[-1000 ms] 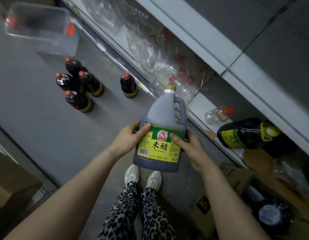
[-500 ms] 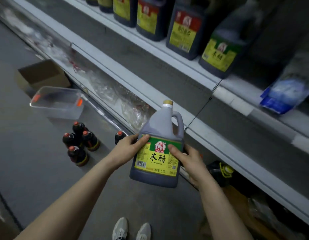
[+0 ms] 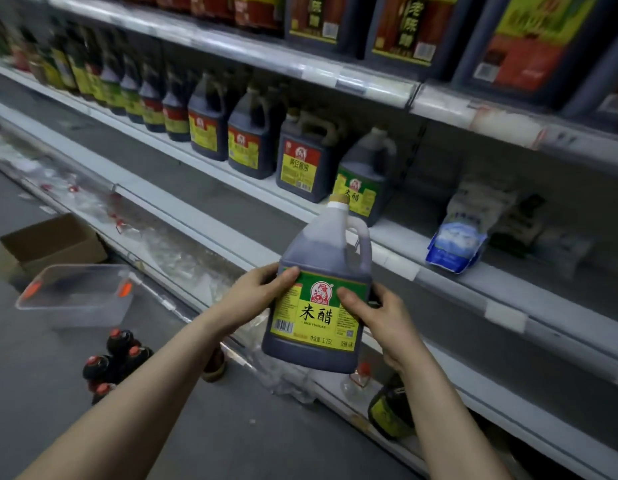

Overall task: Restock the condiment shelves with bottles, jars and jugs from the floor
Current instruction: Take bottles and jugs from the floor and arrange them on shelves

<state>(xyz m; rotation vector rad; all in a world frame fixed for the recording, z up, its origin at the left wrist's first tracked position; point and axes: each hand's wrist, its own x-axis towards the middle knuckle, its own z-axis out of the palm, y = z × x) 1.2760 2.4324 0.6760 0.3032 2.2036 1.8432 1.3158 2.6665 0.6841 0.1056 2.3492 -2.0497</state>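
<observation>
Shop aisle: grey floor point(image 3: 40, 375), white metal racking running along the right.

Step in hand: carry phase. The rice vinegar jug point(image 3: 318, 306) is off the floor and in the air, roughly upright, just in front of the middle shelf point(image 3: 415, 237) and not yet on it. Label faces me, cap on, handle on the right side.

Hands:
- left hand point(image 3: 255, 296) grips the jug's left side. Thumb point(image 3: 288, 273) lies across the label's top-left corner. Other fingers go round the back, out of sight.
- right hand point(image 3: 380, 317) grips the right side below the handle. Thumb point(image 3: 347, 296) presses on the label beside the red logo. Remaining fingers curl round the far side, mostly hidden.
- Both are closed firmly on the body of the jug. Nobody is using the handle.

Target, my read: the bare stretch of the middle shelf between the matching green-label jug point(image 3: 363, 181) and the white-and-blue bag point(image 3: 456, 240).

Next move calls for:
- raise the base above the shelf lip and push forward
- keep the cap under the rim of the shelf above
- set the base flat just beside the matching jug, label out
- let go only once the weight is on the shelf

Risk: the jug looks full and heavy, and a two-palm hold on smooth plastic could slip.

Progress: well short of done. Small dark bottles point(image 3: 117, 358) stand on the floor near a clear plastic bin point(image 3: 75, 296) and a cardboard box point(image 3: 51, 244).
</observation>
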